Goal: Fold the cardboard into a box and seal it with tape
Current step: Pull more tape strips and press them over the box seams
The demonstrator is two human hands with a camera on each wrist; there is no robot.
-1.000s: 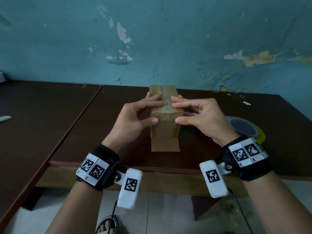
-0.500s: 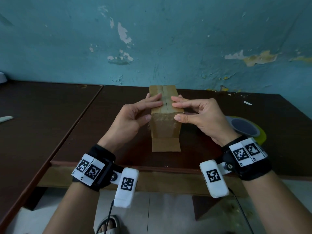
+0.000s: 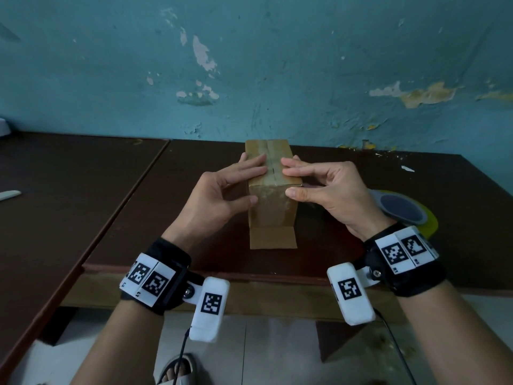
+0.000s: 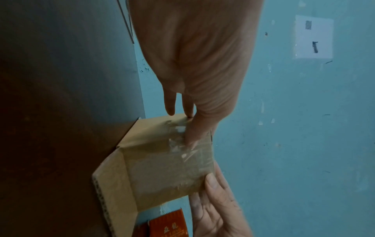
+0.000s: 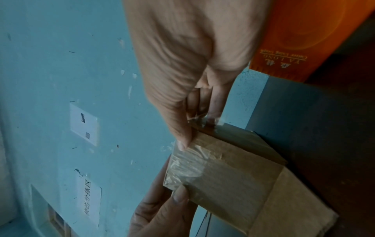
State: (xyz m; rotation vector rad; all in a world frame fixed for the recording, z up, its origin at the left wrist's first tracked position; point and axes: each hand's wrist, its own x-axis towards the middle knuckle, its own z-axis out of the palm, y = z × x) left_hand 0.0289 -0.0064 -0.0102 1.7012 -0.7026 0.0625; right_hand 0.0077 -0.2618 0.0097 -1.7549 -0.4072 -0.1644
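A dark wooden table (image 3: 361, 190) stands against the flaking blue wall (image 3: 277, 65), and the cardboard box (image 3: 273, 212) sits upright on it near its front edge, one flap lying flat toward the person. The left hand (image 3: 219, 198) and right hand (image 3: 333, 190) flank the box, straight fingers pressing its top, thumbs pressing clear tape (image 4: 182, 160) onto its front face. A tape roll (image 3: 402, 209) lies right of the box.
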